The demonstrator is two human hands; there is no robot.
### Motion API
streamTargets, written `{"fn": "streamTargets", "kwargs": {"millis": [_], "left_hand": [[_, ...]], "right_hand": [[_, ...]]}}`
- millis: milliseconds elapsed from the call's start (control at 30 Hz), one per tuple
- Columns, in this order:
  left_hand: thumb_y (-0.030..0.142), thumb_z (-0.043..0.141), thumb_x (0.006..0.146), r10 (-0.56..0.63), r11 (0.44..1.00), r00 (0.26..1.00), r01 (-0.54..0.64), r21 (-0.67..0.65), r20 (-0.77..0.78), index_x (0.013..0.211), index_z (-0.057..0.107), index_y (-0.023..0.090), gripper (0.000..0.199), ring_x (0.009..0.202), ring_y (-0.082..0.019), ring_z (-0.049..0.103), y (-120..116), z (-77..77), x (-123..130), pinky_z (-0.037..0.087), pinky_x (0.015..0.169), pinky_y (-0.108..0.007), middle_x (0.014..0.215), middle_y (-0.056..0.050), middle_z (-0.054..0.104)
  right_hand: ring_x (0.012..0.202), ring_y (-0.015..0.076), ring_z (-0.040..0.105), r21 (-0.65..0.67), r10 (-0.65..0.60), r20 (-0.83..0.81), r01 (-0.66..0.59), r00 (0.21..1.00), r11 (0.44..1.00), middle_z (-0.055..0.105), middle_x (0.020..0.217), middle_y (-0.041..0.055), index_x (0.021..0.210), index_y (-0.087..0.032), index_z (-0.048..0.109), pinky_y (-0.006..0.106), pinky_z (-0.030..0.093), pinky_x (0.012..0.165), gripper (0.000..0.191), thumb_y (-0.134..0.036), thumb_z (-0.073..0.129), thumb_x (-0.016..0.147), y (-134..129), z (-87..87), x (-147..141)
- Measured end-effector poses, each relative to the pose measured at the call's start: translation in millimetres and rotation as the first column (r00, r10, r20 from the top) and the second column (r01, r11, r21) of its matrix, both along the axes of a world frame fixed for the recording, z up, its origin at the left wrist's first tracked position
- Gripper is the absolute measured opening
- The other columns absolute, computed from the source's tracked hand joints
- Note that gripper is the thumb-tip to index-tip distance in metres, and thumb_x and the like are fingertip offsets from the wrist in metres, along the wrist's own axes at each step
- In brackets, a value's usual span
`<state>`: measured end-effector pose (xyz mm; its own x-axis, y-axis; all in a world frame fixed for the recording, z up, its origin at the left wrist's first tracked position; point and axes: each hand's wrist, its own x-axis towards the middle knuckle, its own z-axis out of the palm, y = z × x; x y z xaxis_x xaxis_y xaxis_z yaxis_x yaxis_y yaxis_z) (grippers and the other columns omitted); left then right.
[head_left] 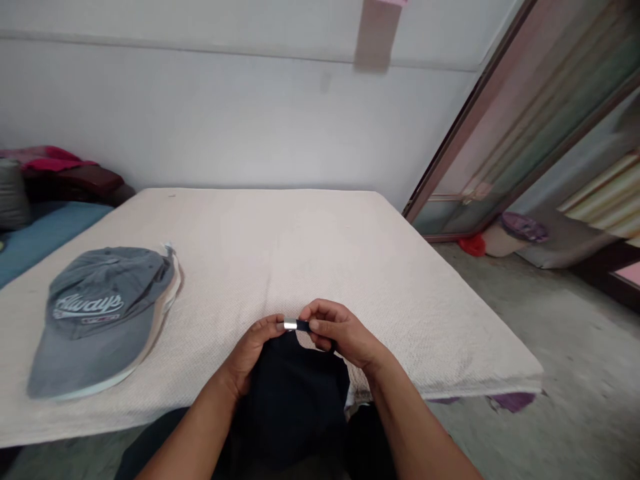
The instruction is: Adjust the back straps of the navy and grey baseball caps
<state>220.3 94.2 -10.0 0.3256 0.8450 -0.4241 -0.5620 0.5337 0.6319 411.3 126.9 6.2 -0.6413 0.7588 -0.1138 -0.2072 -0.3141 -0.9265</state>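
Note:
A dark cap (pixel 300 393) rests in front of me at the near edge of the bed, its back opening facing up. Across that opening runs a dark strap with a silver metal buckle (pixel 291 325). My left hand (pixel 255 343) pinches the buckle's left end between thumb and finger. On the other side, my right hand (pixel 337 330) pinches the strap (pixel 303 325) just right of the buckle, fingers curled. To the left lies a grey cap (pixel 105 313) with "Always" lettering, stacked over at least one lighter cap whose rim shows beneath.
A cream textured cover (pixel 310 247) spreads over the flat surface up to the white wall. At the left are a blue cloth (pixel 55 223) and a grey cushion (pixel 13 193). A sliding glass door (pixel 480 160) and a bin (pixel 505 237) stand at the right.

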Motion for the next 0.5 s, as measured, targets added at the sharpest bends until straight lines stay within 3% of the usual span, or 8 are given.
{"fn": "streamTargets", "kwargs": {"millis": [267, 367, 500], "left_hand": [[0.012, 0.074, 0.068, -0.105, 0.992, 0.986, 0.112, 0.050, -0.126, 0.082, 0.070, 0.014, 0.014, 0.059, -0.014, 0.061, -1.5, -1.4, 1.6, 0.043, 0.058, -0.022, 0.066, -0.003, 0.068], [0.016, 0.070, 0.073, -0.084, 0.996, 0.996, 0.085, 0.037, -0.032, 0.078, 0.071, 0.013, 0.005, 0.056, -0.013, 0.061, -1.6, 1.1, 1.2, 0.046, 0.060, -0.024, 0.066, -0.004, 0.069], [0.017, 0.066, 0.077, -0.041, 0.999, 0.997, 0.040, 0.020, 0.073, 0.084, 0.072, 0.013, 0.010, 0.059, -0.015, 0.063, -0.8, 4.4, -0.5, 0.049, 0.063, -0.026, 0.070, -0.006, 0.070]], "right_hand": [[0.051, 0.0067, 0.042, 0.034, 0.035, -0.014, -0.034, 0.999, 0.999, 0.054, 0.065, -0.0038, 0.096, -0.018, 0.063, 0.021, 0.029, 0.049, 0.026, -0.032, 0.072, 0.075, -0.1, -6.2, -3.5], [0.057, 0.0085, 0.047, 0.071, 0.033, 0.048, -0.037, 0.998, 0.997, 0.057, 0.068, -0.0020, 0.097, -0.018, 0.063, 0.022, 0.035, 0.054, 0.027, -0.035, 0.070, 0.077, 0.3, -4.4, -3.6], [0.070, 0.0124, 0.055, 0.066, -0.014, 0.029, 0.012, 0.999, 0.998, 0.062, 0.079, 0.0029, 0.097, -0.016, 0.064, 0.028, 0.043, 0.068, 0.026, -0.039, 0.061, 0.085, -1.2, -1.3, -0.9]]}}
